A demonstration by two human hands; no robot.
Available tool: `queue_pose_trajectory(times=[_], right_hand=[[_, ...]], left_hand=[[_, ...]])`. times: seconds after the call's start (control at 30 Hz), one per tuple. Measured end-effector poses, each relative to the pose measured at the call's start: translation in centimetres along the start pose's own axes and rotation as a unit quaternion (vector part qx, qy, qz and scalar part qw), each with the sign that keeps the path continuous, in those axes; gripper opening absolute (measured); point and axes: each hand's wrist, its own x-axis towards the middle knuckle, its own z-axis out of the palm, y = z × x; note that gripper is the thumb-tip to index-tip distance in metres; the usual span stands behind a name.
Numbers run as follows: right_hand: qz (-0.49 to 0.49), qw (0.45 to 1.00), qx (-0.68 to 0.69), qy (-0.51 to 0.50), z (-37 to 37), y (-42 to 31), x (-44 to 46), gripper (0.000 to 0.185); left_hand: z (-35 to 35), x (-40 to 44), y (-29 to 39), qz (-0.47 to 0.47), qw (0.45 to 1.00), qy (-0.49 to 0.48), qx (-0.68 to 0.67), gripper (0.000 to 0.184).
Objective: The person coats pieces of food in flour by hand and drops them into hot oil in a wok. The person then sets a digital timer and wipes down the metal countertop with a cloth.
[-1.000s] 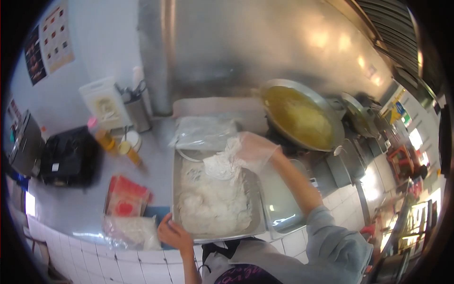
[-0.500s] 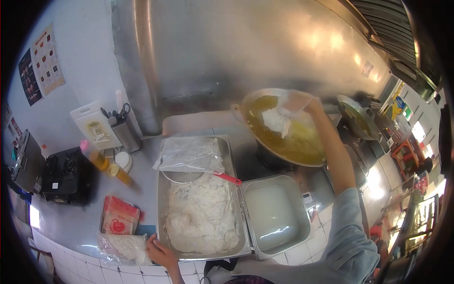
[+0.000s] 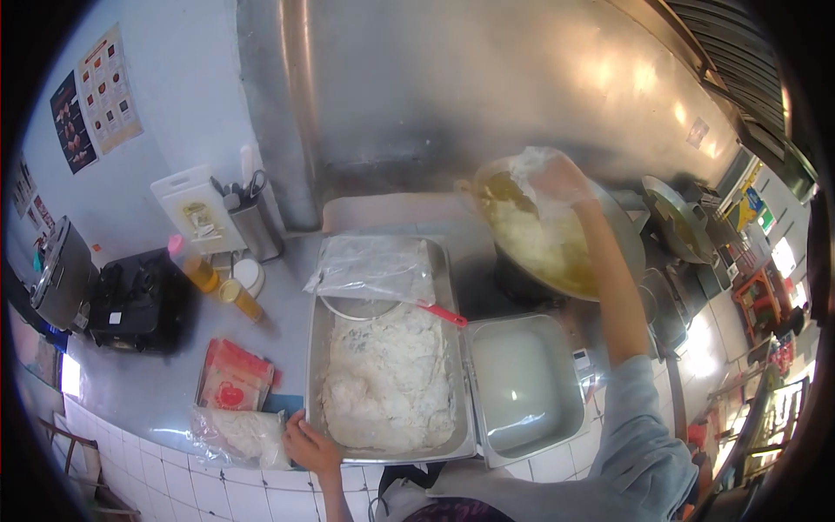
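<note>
My right hand (image 3: pixel 559 180) is raised over a wide wok (image 3: pixel 619 235) of yellow oil, closed on a white, flour-coated piece of food (image 3: pixel 531 163). Its exact kind is blurred. Pale foam covers much of the oil (image 3: pixel 557 239). My left hand (image 3: pixel 313 447) is at the near left corner of a deep metal tray (image 3: pixel 465 418), fingers curled at its rim. Lumpy white flour (image 3: pixel 387 383) fills the tray. Across its far end lie a clear plastic bag (image 3: pixel 374 268) and a strainer with a red handle (image 3: pixel 444 314).
A metal pan of cloudy liquid (image 3: pixel 526 383) stands right of the tray. Left are a red packet (image 3: pixel 233 383), a plastic bag of white stuff (image 3: pixel 239 435), bottles (image 3: pixel 198 268), a knife holder (image 3: pixel 258 228) and a black appliance (image 3: pixel 139 304). Another wok (image 3: pixel 674 222) sits at right.
The white piece hung below my right hand over the oil; now it shows at the hand's upper left, near the wok's far rim. More foam covers the oil. The camera view has shifted.
</note>
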Motion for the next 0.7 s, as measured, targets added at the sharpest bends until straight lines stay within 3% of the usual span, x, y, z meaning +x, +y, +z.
queue_pose_trajectory(times=[0.03,0.07,0.13,0.2,0.23,0.27,0.3,0.33,0.4,0.43,0.47,0.5,0.57,0.63,0.7], right_hand=[[-0.025,0.993,0.107,0.048,-0.6,-3.0,-0.4,0.029],[-0.029,0.992,0.115,0.040,-1.1,-6.6,-1.4,0.029],[-0.195,0.971,0.139,-0.011,-0.3,-14.1,-4.3,0.026],[-0.216,0.957,0.166,-0.102,2.9,-19.6,-6.9,0.024],[-0.146,0.954,0.188,-0.180,5.2,-22.1,-8.0,0.022],[-0.174,0.939,0.243,-0.167,10.5,-23.4,-9.5,0.023],[-0.192,0.926,0.106,-0.308,13.3,-25.3,-10.6,0.029],[-0.083,0.908,0.214,-0.351,19.5,-26.0,-12.7,0.038],[-0.211,0.934,0.083,-0.276,26.6,-28.4,-16.4,0.044],[-0.213,0.933,0.081,-0.278,29.4,-28.3,-18.0,0.044],[-0.203,0.959,-0.098,-0.174,32.1,-28.1,-19.3,0.047],[-0.185,0.942,-0.274,-0.061,35.4,-27.6,-19.7,0.050],[-0.088,0.979,-0.161,-0.086,44.9,-21.6,-19.3,0.043],[0.044,0.981,-0.017,-0.189,36.5,-20.6,-15.8,0.044],[0.039,0.984,-0.167,-0.051,37.2,-18.3,-15.0,0.045]], left_hand=[[-0.2,0.0,0.2,-0.007,1.000,-0.004,-0.009,0.025],[-0.2,0.1,0.2,-0.013,1.000,-0.005,0.002,0.025],[-0.5,0.1,0.1,-0.018,0.999,-0.036,-0.009,0.025],[-0.9,0.2,0.4,-0.025,0.999,-0.041,-0.010,0.025],[-1.1,0.3,0.5,-0.021,0.998,-0.050,-0.027,0.025],[-1.2,0.2,0.5,-0.029,0.998,-0.046,-0.022,0.025],[-1.3,0.3,0.6,-0.026,0.998,-0.051,-0.030,0.026],[-1.3,0.3,0.6,-0.021,0.997,-0.058,-0.039,0.026],[-1.2,0.3,0.3,-0.021,0.997,-0.059,-0.038,0.026],[-1.2,0.3,0.2,-0.016,0.997,-0.056,-0.041,0.026],[-1.2,0.2,0.2,-0.010,0.998,-0.054,-0.043,0.026],[-1.1,0.3,0.2,-0.011,0.998,-0.052,-0.044,0.026],[-1.2,0.3,0.2,-0.009,0.997,-0.054,-0.047,0.026],[-1.3,0.4,0.1,-0.010,0.997,-0.057,-0.048,0.025],[-1.2,0.4,0.3,-0.012,0.997,-0.059,-0.049,0.025]])
